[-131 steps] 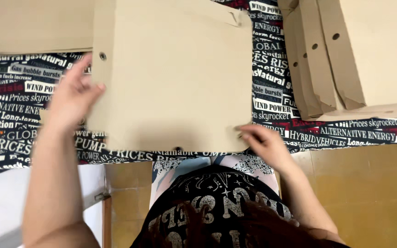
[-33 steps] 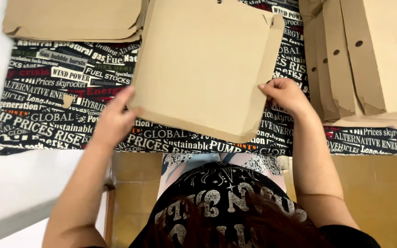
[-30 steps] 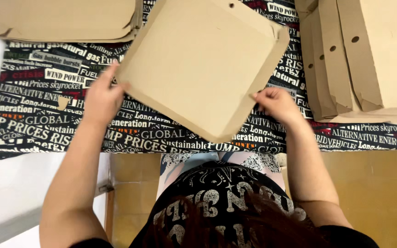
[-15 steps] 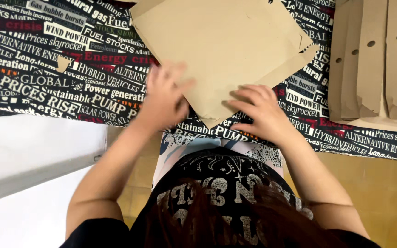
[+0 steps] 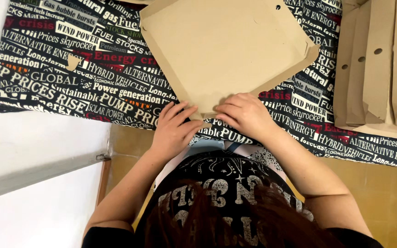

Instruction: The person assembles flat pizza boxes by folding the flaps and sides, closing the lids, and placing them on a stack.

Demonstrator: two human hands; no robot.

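Nearest the camera: dark hair and a black printed top, both forearms reaching away toward the table edge.

Left hand (image 5: 174,129) lies at the near edge of the table, fingers spread and slightly curled, fingertips resting on the near corner of the cardboard box (image 5: 228,50). It presses rather than grips; nothing is enclosed in the palm.

Right hand (image 5: 244,115) sits just beside it, touching the same corner, fingers bent over the cardboard edge. It looks like a pinch on a small flap, but the fingers hide the contact, so I cannot tell for certain.

The cardboard box, flat and brown, lies turned diamond-wise on the printed tablecloth (image 5: 47,82), one corner pointing at the person, low raised rims along its left and right edges, small round holes near the far corner.

Left of it, well apart: a small cardboard scrap (image 5: 73,62) on the cloth.

Right, far: a stack of folded cardboard blanks (image 5: 377,64) with round holes, leaning together
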